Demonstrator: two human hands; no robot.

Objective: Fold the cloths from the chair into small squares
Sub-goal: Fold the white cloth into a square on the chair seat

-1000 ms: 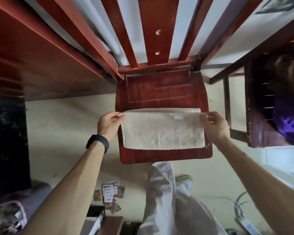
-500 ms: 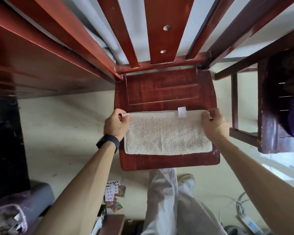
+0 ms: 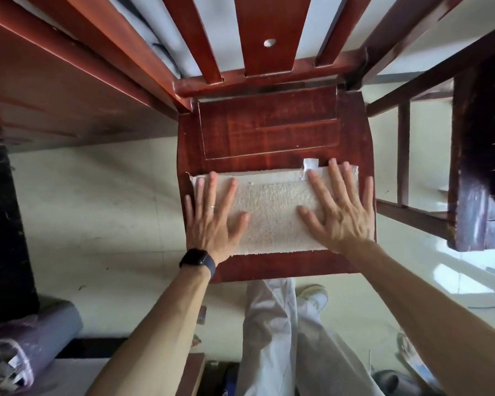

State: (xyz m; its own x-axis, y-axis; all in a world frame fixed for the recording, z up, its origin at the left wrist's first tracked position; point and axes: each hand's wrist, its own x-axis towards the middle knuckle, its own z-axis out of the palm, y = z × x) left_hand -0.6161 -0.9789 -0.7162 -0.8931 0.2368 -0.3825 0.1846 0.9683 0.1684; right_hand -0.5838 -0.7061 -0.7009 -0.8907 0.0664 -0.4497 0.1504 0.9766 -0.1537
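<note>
A cream terry cloth [image 3: 272, 212], folded into a wide rectangle, lies flat on the front half of the red wooden chair seat [image 3: 266, 132]. A small white label [image 3: 310, 164] sticks out at its far edge. My left hand [image 3: 212, 221] lies flat on the cloth's left end, fingers spread and straight, a dark watch on the wrist. My right hand [image 3: 340, 210] presses flat on the right end, fingers spread likewise. Neither hand grips anything.
The chair's slatted back [image 3: 263, 38] rises at the top. A second dark wooden chair [image 3: 480, 155] stands to the right. A red table edge [image 3: 55, 90] runs along the left. My white trouser leg [image 3: 275, 338] and shoe are below the seat, on a pale tiled floor.
Both hands have let go of the cloth's far corners, which they pinched before, and now lie flat on top of the folded cloth. The camera has come closer to the seat.
</note>
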